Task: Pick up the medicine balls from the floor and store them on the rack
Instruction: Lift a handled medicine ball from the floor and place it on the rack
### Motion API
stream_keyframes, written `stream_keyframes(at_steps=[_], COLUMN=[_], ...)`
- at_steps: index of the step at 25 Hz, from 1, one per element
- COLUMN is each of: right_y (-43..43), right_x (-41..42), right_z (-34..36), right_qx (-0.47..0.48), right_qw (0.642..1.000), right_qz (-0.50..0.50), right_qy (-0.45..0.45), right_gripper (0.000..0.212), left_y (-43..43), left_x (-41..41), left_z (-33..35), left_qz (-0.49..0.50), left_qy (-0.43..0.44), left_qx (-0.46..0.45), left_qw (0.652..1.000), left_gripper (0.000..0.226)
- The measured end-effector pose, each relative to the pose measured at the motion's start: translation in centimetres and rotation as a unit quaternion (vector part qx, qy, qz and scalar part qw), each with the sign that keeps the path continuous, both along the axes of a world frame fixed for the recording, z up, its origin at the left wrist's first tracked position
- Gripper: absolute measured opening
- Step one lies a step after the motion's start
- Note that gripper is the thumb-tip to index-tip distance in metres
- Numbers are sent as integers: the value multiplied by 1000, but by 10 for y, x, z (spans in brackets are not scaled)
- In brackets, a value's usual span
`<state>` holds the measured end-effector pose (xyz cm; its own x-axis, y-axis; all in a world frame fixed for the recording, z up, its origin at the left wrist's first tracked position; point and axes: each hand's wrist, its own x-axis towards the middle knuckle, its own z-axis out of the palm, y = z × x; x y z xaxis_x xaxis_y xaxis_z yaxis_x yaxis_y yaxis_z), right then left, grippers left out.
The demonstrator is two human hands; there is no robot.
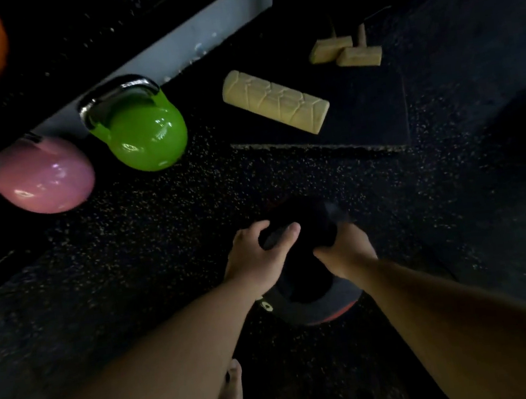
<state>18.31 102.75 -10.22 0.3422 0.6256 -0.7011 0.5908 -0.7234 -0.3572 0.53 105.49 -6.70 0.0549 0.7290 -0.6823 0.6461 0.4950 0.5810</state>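
Already gripping a dark medicine ball (301, 280) low above the floor (159, 232), both hands wrapped on its upper part.

Closing the left hand (256, 260) over the ball's near-left top, thumb and fingers curled onto the black surface; clamping the right hand (347, 248) against the right side, fingers hidden behind it. Sitting directly under and between the two hands, equally near each, ball roundish with no clear long axis. Lying beyond: a green kettlebell (144, 137), a pink kettlebell (43, 176), a tan foam roller (276, 101). Probably calling for a straight upward lift; rack not clearly identifiable.

Green kettlebell (144, 137), pink kettlebell (44, 179)
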Motion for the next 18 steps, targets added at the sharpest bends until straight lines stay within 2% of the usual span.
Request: stream_keyframes(at_steps=[4, 8, 12, 15, 18], right_y=[7, 38, 68, 89, 111], right_x=[-30, -4, 0, 4, 4], right_z=[48, 146, 282, 395, 530], right_qx=[0, 28, 111, 177, 256], right_qw=[999, 993, 977, 960, 934], right_qz=[39, 76, 119, 151, 183], right_qy=[-27, -81, -136, -154, -170], right_gripper=[28, 21, 24, 20, 22], left_y=[-3, -10, 5, 29, 49], left_x=[-26, -45, -43, -30, -19], left_z=[46, 110, 207, 296, 398], left_qz=[40, 78, 115, 163, 268], left_qy=[-3, -21, -58, -84, -158], left_qx=[-9, -15, -4, 34, 25], left_qw=[999, 997, 992, 982, 950], left_gripper=[112, 116, 109, 114, 92])
